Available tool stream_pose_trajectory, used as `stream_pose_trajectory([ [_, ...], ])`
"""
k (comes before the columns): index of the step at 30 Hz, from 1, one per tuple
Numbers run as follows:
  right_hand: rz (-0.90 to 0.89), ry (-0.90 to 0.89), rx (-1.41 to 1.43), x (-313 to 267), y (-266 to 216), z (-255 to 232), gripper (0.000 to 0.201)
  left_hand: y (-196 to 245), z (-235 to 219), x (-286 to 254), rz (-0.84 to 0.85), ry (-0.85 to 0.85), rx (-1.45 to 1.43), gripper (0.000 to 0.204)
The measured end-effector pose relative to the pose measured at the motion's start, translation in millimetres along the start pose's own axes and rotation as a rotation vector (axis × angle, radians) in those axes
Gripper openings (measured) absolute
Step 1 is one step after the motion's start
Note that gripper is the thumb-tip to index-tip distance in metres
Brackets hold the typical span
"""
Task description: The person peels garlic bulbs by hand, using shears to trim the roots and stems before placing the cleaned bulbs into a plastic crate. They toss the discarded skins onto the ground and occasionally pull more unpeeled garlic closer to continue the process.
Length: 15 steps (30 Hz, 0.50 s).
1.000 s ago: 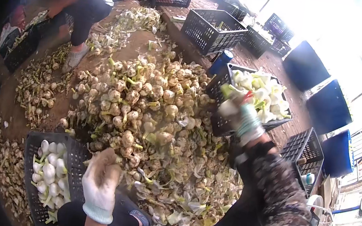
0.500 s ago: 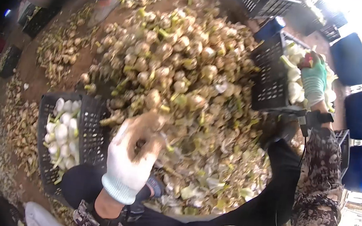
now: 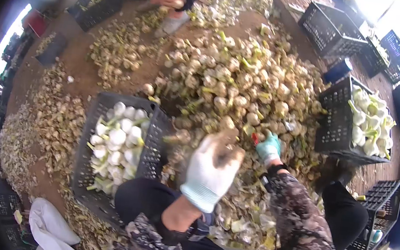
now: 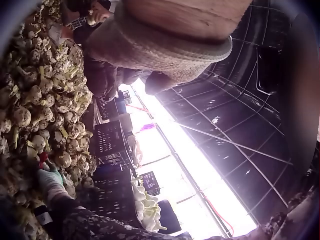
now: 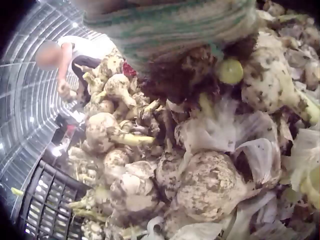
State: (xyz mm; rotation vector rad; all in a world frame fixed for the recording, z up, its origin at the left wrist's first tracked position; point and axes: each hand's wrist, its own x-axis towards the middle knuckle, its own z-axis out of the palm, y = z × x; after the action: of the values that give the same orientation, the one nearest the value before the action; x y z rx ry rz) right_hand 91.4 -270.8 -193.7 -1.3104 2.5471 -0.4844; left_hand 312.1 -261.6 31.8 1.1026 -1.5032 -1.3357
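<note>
At centre frame, the white-gloved left hand point(image 3: 213, 169) is seen from its back, raised above the near edge of the garlic pile point(image 3: 235, 86); whether it is open or gripping cannot be told. The green-gloved right hand point(image 3: 268, 148) is lowered onto soiled bulbs just to the right, its fingers hidden, so its state cannot be told. Peeled white bulbs are held in black crates at centre left point(image 3: 156, 134) and at right point(image 3: 334, 125).
</note>
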Motion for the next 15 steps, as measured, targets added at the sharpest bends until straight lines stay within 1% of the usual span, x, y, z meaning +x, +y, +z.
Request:
stream_pose_trajectory([
  [1, 0.034, -0.108, 0.256, 11.5, 7.2, 9.4, 0.043, 0.0, -1.4, 0.6, 0.039, 0.008, -0.015, 0.031],
  [2, 0.103, -0.189, 0.574, 7.0, -11.9, -15.5, 0.038, -3.9, -2.6, 0.5, 0.039, 0.009, -0.068, 0.033],
  [3, 0.033, -0.131, 0.824, 0.5, -22.0, -24.7, 0.031, -6.6, -4.5, 0.7, 0.040, 0.011, -0.122, 0.034],
  [4, 0.064, -0.226, 0.941, -8.7, -38.7, -50.4, 0.034, -4.2, -8.0, 1.5, 0.026, 0.008, -0.133, 0.033],
  [5, -0.081, -0.388, 1.253, -0.6, -19.7, -38.0, 0.043, -2.9, -10.4, 0.9, 0.005, 0.002, -0.145, 0.033],
  [6, 0.038, -0.607, 1.450, -33.2, -70.5, -121.7, 0.045, -10.4, -10.6, 1.7, 0.018, 0.014, -0.120, 0.033],
  [7, -0.044, -0.598, 1.404, -52.1, -82.5, -147.3, 0.050, -5.8, -12.5, 0.5, 0.010, -0.002, -0.091, 0.032],
  [8, -0.171, -0.596, 1.281, -57.1, -75.2, -149.5, 0.056, -9.7, -13.8, 0.2, 0.078, -0.013, 0.037, 0.031],
  [9, -0.360, -0.531, 1.096, -65.4, -80.0, -165.8, 0.061, -18.5, -13.5, 0.2, 0.146, -0.022, 0.165, 0.031],
  [10, -0.530, -0.436, 0.915, -73.9, -84.6, -182.0, 0.067, -12.2, -13.8, -0.6, 0.071, -0.140, 0.161, 0.032],
  [11, -0.750, -0.279, 0.663, -93.1, -101.0, -219.1, 0.072, -6.1, -14.0, -1.7, -0.006, -0.258, 0.165, 0.033],
  [12, -0.758, -0.275, 0.601, -103.2, -101.5, -231.8, 0.075, 1.3, -13.8, -4.6, -0.083, -0.399, 0.124, 0.035],
  [13, -0.815, -0.230, 0.458, -109.6, -101.6, -241.8, 0.077, 7.1, -11.6, -5.9, -0.157, -0.531, 0.085, 0.037],
  [14, -0.889, -0.148, 0.364, -113.6, -91.4, -240.3, 0.080, 12.6, -8.6, -7.5, -0.138, -0.495, 0.093, 0.037],
  [15, -0.961, -0.061, 0.274, -115.8, -82.6, -238.0, 0.084, 16.9, -3.4, -9.0, -0.193, -0.589, -0.067, 0.043],
])
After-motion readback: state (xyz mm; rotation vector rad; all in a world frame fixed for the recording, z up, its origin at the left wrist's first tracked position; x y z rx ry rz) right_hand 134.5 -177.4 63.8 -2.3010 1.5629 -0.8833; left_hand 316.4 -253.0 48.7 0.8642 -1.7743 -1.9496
